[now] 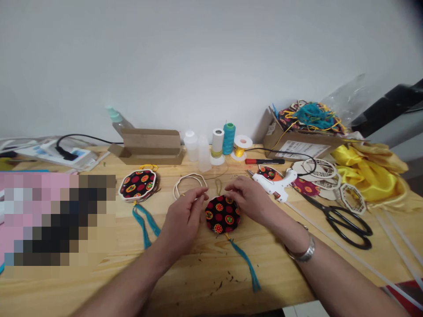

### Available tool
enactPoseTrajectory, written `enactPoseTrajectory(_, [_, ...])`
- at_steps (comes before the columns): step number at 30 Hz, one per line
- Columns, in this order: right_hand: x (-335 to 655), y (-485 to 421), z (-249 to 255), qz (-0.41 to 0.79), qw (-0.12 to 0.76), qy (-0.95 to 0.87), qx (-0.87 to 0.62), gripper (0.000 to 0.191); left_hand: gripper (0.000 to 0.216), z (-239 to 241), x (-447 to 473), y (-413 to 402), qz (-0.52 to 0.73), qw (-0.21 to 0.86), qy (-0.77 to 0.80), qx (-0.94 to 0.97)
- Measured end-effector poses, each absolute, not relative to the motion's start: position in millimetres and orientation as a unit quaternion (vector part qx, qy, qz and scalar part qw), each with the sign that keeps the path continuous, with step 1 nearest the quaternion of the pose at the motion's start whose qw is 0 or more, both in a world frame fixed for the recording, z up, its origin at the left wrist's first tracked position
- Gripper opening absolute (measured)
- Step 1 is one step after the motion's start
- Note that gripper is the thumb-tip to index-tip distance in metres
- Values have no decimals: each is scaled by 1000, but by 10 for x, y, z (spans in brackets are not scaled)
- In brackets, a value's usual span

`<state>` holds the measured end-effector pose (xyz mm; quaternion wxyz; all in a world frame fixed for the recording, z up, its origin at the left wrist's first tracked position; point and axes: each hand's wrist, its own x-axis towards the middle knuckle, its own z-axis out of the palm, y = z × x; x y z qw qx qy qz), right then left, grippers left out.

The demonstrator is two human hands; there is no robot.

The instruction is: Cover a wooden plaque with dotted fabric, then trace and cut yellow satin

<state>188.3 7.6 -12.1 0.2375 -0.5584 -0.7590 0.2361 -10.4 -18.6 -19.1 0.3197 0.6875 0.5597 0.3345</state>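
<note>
While the black flower-print pendant lies on the wooden table, my feed shows the right hand curled at its upper edge and the left hand pinched beside it; whether either grips anything, I cannot tell.

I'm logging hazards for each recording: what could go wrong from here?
The glue gun lies with its nozzle close to the right hand; if hot, it might burn. The scissors beside the right forearm could get knocked. Dark specks near the patterned piece might cling to it.
</note>
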Motion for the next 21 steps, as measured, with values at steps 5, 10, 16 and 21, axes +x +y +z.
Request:
enactPoseTrajectory(5, [1892,78,-129,239,234,-762,-554,12,32,-209,-96,-198,327,329,562,685])
enactPoseTrajectory(10, [1888,74,-154,244,230,-763,-553,10,32,-191,-101,-189,294,291,596,688])
enactPoseTrajectory(16, [1892,80,-179,250,228,-764,-549,8,23,-106,-85,-203,211,260,624,706])
enactPoseTrajectory(21, [1881,69,-164,251,227,-768,-544,11,25,-96,-77,-210,166,263,630,712])
